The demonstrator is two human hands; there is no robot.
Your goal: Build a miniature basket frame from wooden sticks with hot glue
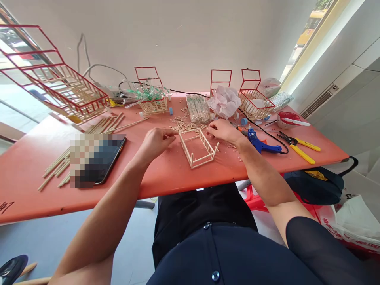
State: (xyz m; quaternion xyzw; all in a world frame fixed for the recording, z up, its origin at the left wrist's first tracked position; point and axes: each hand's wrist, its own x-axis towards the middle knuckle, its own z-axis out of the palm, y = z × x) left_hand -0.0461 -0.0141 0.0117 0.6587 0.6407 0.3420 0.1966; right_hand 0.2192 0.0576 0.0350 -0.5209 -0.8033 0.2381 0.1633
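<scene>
A small open frame of wooden sticks lies on the orange table in front of me, with short upright pieces along its sides. My left hand is just left of the frame's far left corner, its fingers curled and the thumb close to the index finger. Whatever is between them is too small to make out. My right hand is bent down beyond the frame's right side, close to a pile of short stick pieces. Its fingers are bunched, and their tips are partly hidden.
A blue glue gun, yellow-handled pliers and a red bowl are to the right. Left are a phone and long sticks. Red-trimmed stick carts, a crumpled pink-white bag and packed sticks line the back.
</scene>
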